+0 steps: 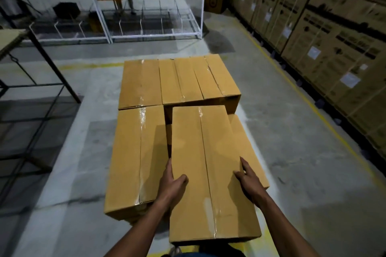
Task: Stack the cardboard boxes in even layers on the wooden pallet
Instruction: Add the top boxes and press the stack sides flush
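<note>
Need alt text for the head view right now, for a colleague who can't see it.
Both hands, left hand and right hand, grip the sides of a taped cardboard box held over a low stack of similar boxes on a concrete floor. Wrapped cartons line the right wall.

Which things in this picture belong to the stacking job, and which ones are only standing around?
Part of the job:
- held box, gripped by the left hand and right hand
- stacked boxes in front
- lower box under the held one

Not part of it:
- white wire racks
- black frame table
- wall of printed cartons

The pallet itself is hidden.
</note>
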{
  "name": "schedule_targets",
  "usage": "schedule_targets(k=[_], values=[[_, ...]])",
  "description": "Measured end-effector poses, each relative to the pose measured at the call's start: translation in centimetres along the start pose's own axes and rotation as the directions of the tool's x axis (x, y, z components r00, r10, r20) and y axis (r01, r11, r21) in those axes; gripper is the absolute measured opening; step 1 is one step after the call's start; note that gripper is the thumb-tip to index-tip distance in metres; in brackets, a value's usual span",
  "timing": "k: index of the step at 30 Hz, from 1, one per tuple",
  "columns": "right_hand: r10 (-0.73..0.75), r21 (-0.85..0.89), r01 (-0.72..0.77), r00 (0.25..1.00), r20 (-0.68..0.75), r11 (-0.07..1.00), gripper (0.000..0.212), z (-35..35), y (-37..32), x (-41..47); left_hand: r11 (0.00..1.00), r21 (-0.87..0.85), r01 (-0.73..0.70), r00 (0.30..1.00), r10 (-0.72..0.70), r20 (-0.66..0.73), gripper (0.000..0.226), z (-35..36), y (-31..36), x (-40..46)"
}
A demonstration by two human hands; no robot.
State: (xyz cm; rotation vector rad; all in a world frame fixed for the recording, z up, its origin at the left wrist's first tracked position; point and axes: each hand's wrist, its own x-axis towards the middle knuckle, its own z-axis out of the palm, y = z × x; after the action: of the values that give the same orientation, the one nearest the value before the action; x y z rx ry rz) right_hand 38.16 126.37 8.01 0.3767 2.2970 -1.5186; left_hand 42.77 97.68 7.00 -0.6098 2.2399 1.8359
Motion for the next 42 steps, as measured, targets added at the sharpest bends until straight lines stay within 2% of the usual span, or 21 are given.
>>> schedule_targets(k=[6, 17, 27, 31, 34, 38, 42], values=[[-0.002, -0.016, 0.004, 0.993, 0.115, 1.000, 0.059, -0.2, -0.5, 6.5, 0.999, -0.009, 0.037, 0.997, -0.038, -0.069, 0.081, 0.8, 0.8, 3.2], [-0.031, -0.056, 0.045, 0.975, 0.222, 0.997, 0.059, -0.6, -0.8, 14.0, 0.996, 0.009, 0.092, 0.982, -0.089, -0.165, 0.085, 2.4, 1.6, 8.2], [-0.063, -0.018, 0.071, 0.953, 0.297, 0.997, 0.061, 0.4, -0.2, 17.4, 0.991, 0.068, 0.119, 0.970, -0.101, -0.219, 0.081, 2.9, 1.3, 11.0], [-0.045, -0.026, 0.056, 0.948, 0.315, 0.998, 0.063, 0.5, 0.3, 18.5, 0.984, 0.062, 0.166, 0.964, -0.149, -0.219, 0.081, 2.8, 0.6, 12.0], [-0.055, -0.055, 0.082, 0.923, 0.381, 0.995, 0.065, 0.8, 1.0, 19.3, 0.982, 0.055, 0.182, 0.965, -0.168, -0.200, 0.083, 2.8, -0.1, 12.5], [-0.018, -0.066, 0.051, 0.907, 0.421, 0.997, 0.067, 1.6, 2.0, 18.8, 0.966, 0.192, 0.173, 0.974, -0.139, -0.178, 0.087, 3.7, -1.0, 12.3], [0.074, -0.164, -0.008, 0.912, 0.403, 0.986, 0.074, 2.2, 4.2, 18.9, 0.905, 0.373, 0.204, 0.975, -0.155, -0.158, 0.095, 3.0, -3.2, 11.0]])
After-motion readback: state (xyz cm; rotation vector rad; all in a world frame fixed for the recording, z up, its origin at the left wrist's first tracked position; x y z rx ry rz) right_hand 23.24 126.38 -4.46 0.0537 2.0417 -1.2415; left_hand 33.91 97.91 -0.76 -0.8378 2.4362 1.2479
